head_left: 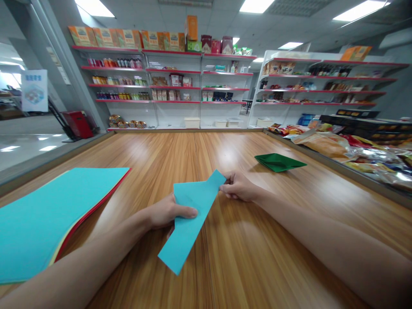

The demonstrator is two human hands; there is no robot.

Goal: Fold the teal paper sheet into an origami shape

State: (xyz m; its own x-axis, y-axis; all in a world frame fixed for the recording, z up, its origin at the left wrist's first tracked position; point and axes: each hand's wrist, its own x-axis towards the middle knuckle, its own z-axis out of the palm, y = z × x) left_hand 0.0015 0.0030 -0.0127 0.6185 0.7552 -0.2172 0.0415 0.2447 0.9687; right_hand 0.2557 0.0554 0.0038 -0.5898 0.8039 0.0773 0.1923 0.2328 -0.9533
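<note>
A folded piece of light blue paper (pixel 193 206) is held up over the wooden table, tilted, with one long straight edge and two ends sticking out past a middle flap. My left hand (pixel 169 211) is closed on its left side, thumb flat on the front and the other fingers mostly hidden behind. At its upper right end, my right hand (pixel 238 186) pinches the paper between thumb and fingers. Farther back on the right, a folded green paper shape (pixel 280 162) lies on the table, apart from both hands.
A stack of coloured paper sheets (pixel 64 206), blue on top with yellow and red edges below, lies at the left. The wooden table (pixel 251 257) has a raised rim. Bagged snacks (pixel 350 148) lie beyond its right edge; stocked shelves (pixel 174 51) stand behind.
</note>
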